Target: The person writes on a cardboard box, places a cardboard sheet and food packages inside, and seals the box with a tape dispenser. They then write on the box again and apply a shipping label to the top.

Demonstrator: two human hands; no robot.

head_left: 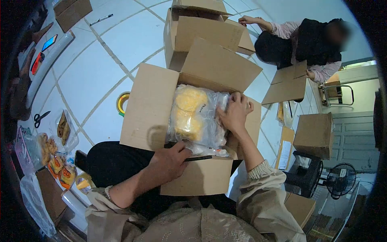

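Observation:
An open cardboard box [145,107] sits in front of me with its flaps spread outward. Inside lies a clear plastic package [191,113] with yellow, textured contents and handwriting on its wrap. My right hand [236,114] is at the package's right side, fingers curled on the crinkled plastic. Along the near inner edge of the box, my left hand [172,161] is closed around a thin black pen [198,158], which sticks out to the right. Its fingertips touch the near edge of the package. More clear plastic shows below the package, partly hidden.
Tape [122,103] lies left of the box. Scissors [41,119], snack packs [62,171] and a phone [49,42] are farther left. Another open box [205,34] stands behind. Across the floor a person [300,44] handles cardboard [285,85]. A fan [340,179] stands right.

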